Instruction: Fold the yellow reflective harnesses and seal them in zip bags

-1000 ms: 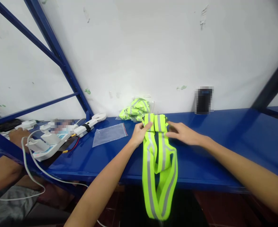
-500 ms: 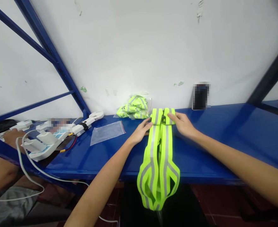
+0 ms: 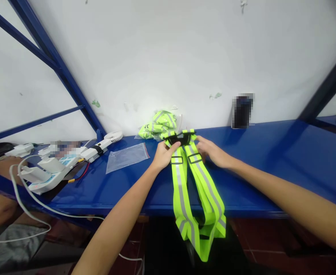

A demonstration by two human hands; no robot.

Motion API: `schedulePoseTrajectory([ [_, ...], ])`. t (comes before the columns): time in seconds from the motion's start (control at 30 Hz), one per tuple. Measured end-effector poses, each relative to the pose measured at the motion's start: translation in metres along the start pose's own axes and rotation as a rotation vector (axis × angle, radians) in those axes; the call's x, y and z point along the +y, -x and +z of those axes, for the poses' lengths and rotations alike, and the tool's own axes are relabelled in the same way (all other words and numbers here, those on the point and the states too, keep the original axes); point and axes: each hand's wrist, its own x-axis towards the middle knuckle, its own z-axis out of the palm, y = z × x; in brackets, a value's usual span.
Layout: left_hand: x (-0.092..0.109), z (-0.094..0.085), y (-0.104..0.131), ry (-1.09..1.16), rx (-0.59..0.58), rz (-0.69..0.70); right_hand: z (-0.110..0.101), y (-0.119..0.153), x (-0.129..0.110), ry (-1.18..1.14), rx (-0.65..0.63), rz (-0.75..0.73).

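Observation:
A neon yellow reflective vest (image 3: pixel 182 187) made of straps with grey stripes hangs over the near edge of the blue table. My left hand (image 3: pixel 165 153) grips its upper end, the thumb lying over a black part there. On the other side my right hand (image 3: pixel 213 151) is closed at the right strap, its fingertips partly hidden behind the webbing. Two black slide buckles show on the straps, a left one (image 3: pixel 177 160) and a right one (image 3: pixel 194 158). The vest's lower loops dangle below the tabletop.
Behind my hands lies a clear bag of similar neon straps (image 3: pixel 156 126). An unfilled zip bag (image 3: pixel 127 157) rests to the left, near a white handheld fan (image 3: pixel 113 136) and a power strip (image 3: pixel 49 179). A dark phone-like object (image 3: pixel 242 112) leans on the wall. Another person's hand (image 3: pixel 12 168) is at far left.
The vest's top end has been turned over, so black parts and slide buckles now show. My left hand has shifted onto the straps, and the hanging loops have swung right.

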Motion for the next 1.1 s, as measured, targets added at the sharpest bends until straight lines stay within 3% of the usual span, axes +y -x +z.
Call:
schedulePoseTrajectory([
  [0.1,0.001,-0.001,0.0,0.112,-0.034,-0.071,-0.002,0.001,0.001,0.234,0.045,-0.144],
  [0.2,0.005,-0.001,0.003,0.075,-0.112,-0.066,0.003,0.0,0.002,0.098,0.063,-0.161],
  [0.33,0.007,0.0,0.006,0.039,-0.107,-0.007,0.008,-0.003,0.0,-0.168,0.028,-0.131],
  [0.5,0.008,0.002,0.009,0.082,-0.06,0.01,0.007,-0.003,-0.003,-0.235,0.036,-0.058],
  [0.67,0.013,0.009,0.013,0.288,-0.209,-0.107,0.009,-0.004,-0.003,-0.204,0.157,-0.048],
  [0.87,0.011,0.013,0.01,0.342,-0.34,-0.1,0.01,-0.007,0.005,-0.4,0.269,0.1],
  [1.0,0.011,0.012,0.009,0.364,-0.294,-0.171,0.013,-0.006,0.001,-0.532,0.211,0.251],
  [1.1,0.011,0.012,0.007,0.231,-0.207,-0.143,0.016,-0.005,-0.001,-0.561,0.148,0.281],
])
